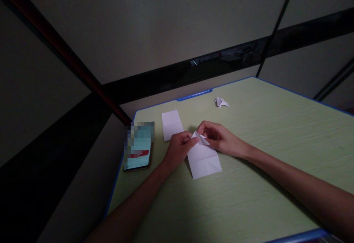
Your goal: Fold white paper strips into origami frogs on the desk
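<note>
Between my hands is a creased sheet of white paper, its far end folded into a pointed, triangular shape. My left hand pinches the left side of that folded end, thumb on top. On the other side, my right hand has its fingers closed on the right flap near the point. The paper's near end hangs toward me, slightly raised at its lower left. Fingertips of both hands are partly hidden behind the paper.
A second white paper lies behind my left hand. A small folded paper figure stands toward the back of the pale green table. At the left edge rests a phone, its lit screen partly blurred. Cabinet panels rise behind.
</note>
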A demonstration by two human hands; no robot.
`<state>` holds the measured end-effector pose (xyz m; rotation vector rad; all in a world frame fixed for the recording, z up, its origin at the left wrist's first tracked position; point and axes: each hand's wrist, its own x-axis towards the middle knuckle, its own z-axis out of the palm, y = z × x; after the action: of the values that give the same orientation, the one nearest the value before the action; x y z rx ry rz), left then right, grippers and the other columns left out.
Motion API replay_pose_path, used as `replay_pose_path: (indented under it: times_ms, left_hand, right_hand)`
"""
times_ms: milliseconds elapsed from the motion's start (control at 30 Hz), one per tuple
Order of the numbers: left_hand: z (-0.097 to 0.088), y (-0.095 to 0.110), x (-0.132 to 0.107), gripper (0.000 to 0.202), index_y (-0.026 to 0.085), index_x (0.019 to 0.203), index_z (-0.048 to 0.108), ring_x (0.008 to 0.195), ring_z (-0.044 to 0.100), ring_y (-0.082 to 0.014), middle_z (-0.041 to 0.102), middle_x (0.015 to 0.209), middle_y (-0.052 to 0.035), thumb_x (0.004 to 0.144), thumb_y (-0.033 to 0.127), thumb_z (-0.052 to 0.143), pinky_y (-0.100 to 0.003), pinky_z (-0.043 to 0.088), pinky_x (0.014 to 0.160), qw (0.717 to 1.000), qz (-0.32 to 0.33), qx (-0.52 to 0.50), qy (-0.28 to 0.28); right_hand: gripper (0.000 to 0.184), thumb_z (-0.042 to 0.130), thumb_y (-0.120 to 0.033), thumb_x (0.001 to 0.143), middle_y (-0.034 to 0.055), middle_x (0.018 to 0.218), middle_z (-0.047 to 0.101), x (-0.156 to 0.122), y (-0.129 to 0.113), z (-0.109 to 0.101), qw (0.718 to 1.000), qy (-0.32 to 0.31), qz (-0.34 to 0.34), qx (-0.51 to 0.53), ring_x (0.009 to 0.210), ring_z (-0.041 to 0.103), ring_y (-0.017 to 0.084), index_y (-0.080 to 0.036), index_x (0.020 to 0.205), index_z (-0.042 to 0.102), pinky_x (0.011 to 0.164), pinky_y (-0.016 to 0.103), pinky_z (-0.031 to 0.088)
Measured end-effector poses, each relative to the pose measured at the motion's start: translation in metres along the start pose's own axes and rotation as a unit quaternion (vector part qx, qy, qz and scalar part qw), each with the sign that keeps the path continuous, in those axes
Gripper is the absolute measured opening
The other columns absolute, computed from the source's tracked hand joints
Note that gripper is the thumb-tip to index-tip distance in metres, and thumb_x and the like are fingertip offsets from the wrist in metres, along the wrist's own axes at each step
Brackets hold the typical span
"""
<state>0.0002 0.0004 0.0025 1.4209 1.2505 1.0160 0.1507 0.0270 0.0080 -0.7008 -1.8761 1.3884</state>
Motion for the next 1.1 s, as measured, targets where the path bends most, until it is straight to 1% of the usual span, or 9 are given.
replay_pose_path:
  times_ms: [67, 133, 233, 300, 433, 533, 733, 833, 1100]
  left_hand:
    - [0.000, 0.000, -0.001, 0.023, 0.012, 0.055, 0.049, 0.040, 0.032, -0.0038, 0.041, 0.045, 0.0060, 0.064, 0.033, 0.054, -0.017, 0.020, 0.039, 1.000, -0.001, 0.014, -0.013]
    - [0.001, 0.001, -0.002, 0.023, 0.013, 0.055, 0.049, 0.040, 0.031, -0.0037, 0.040, 0.044, 0.0063, 0.064, 0.033, 0.054, -0.017, 0.019, 0.039, 0.999, -0.003, 0.026, -0.026]
    - [0.001, 0.001, -0.002, 0.022, 0.013, 0.054, 0.047, 0.040, 0.028, -0.0034, 0.037, 0.043, 0.0072, 0.064, 0.031, 0.054, -0.017, 0.018, 0.038, 0.998, 0.007, 0.046, -0.039]
    - [0.001, 0.001, -0.002, 0.021, 0.013, 0.054, 0.047, 0.039, 0.027, -0.0033, 0.034, 0.043, 0.0078, 0.064, 0.030, 0.055, -0.017, 0.017, 0.038, 0.997, 0.020, 0.063, -0.044]
    - [0.001, 0.000, -0.002, 0.020, 0.013, 0.055, 0.047, 0.040, 0.028, -0.0036, 0.035, 0.043, 0.0076, 0.065, 0.029, 0.054, -0.018, 0.017, 0.038, 0.995, 0.027, 0.075, -0.055]
    - [0.000, -0.001, -0.002, 0.021, 0.014, 0.055, 0.046, 0.041, 0.029, -0.0039, 0.035, 0.044, 0.0074, 0.065, 0.031, 0.054, -0.018, 0.018, 0.039, 0.996, 0.028, 0.072, -0.052]
    - [0.000, 0.000, -0.002, 0.024, 0.014, 0.053, 0.043, 0.041, 0.026, -0.0039, 0.032, 0.044, 0.0077, 0.066, 0.032, 0.053, -0.018, 0.017, 0.039, 0.996, 0.028, 0.071, -0.049]
    - [0.000, 0.001, -0.002, 0.024, 0.014, 0.052, 0.041, 0.041, 0.025, -0.0039, 0.030, 0.044, 0.0079, 0.066, 0.030, 0.053, -0.019, 0.016, 0.040, 0.995, 0.035, 0.082, -0.049]
    - [0.000, -0.001, -0.002, 0.024, 0.015, 0.052, 0.042, 0.043, 0.027, -0.0049, 0.030, 0.046, 0.0072, 0.066, 0.032, 0.052, -0.019, 0.018, 0.041, 0.995, 0.026, 0.079, -0.052]
  right_hand:
    - [0.004, 0.043, -0.013, 0.071, -0.0029, 0.060, 0.040, 0.000, -0.003, -0.002, 1.000, -0.004, 0.011, -0.003, 0.053, 0.035, 0.007, -0.013, 0.074, 0.045, 0.047, 0.020, 0.026]
    - [0.008, 0.039, -0.015, 0.073, -0.0017, 0.062, 0.041, 0.000, -0.006, -0.003, 1.000, -0.001, 0.016, -0.007, 0.057, 0.036, 0.008, -0.013, 0.071, 0.047, 0.051, 0.021, 0.028]
    - [0.014, 0.043, -0.024, 0.074, -0.0030, 0.059, 0.038, 0.000, -0.007, -0.002, 0.999, 0.000, 0.035, -0.015, 0.053, 0.034, 0.008, -0.013, 0.067, 0.046, 0.048, 0.021, 0.025]
    - [0.015, 0.046, -0.027, 0.073, -0.0039, 0.057, 0.037, 0.001, -0.005, -0.001, 0.999, 0.006, 0.048, -0.026, 0.051, 0.032, 0.007, -0.013, 0.065, 0.045, 0.045, 0.020, 0.024]
    - [0.012, 0.046, -0.024, 0.072, -0.0033, 0.057, 0.039, 0.001, -0.001, 0.000, 0.998, 0.002, 0.040, -0.038, 0.050, 0.033, 0.007, -0.014, 0.066, 0.045, 0.045, 0.020, 0.025]
    - [0.011, 0.046, -0.023, 0.072, -0.0032, 0.057, 0.040, 0.001, 0.000, -0.001, 0.999, -0.003, 0.032, -0.021, 0.050, 0.034, 0.007, -0.014, 0.066, 0.046, 0.045, 0.020, 0.025]
    - [0.011, 0.053, -0.023, 0.068, -0.0034, 0.055, 0.043, 0.005, 0.003, -0.004, 0.998, 0.031, 0.046, 0.017, 0.048, 0.035, 0.006, -0.012, 0.067, 0.050, 0.045, 0.021, 0.025]
    - [0.012, 0.055, -0.023, 0.067, -0.0036, 0.054, 0.044, 0.006, 0.003, -0.005, 0.997, 0.036, 0.057, 0.028, 0.048, 0.036, 0.006, -0.011, 0.068, 0.052, 0.046, 0.021, 0.026]
    - [0.014, 0.054, -0.024, 0.070, -0.0027, 0.056, 0.046, 0.004, 0.000, -0.005, 0.997, 0.012, 0.068, 0.032, 0.048, 0.038, 0.006, -0.010, 0.073, 0.054, 0.046, 0.021, 0.026]
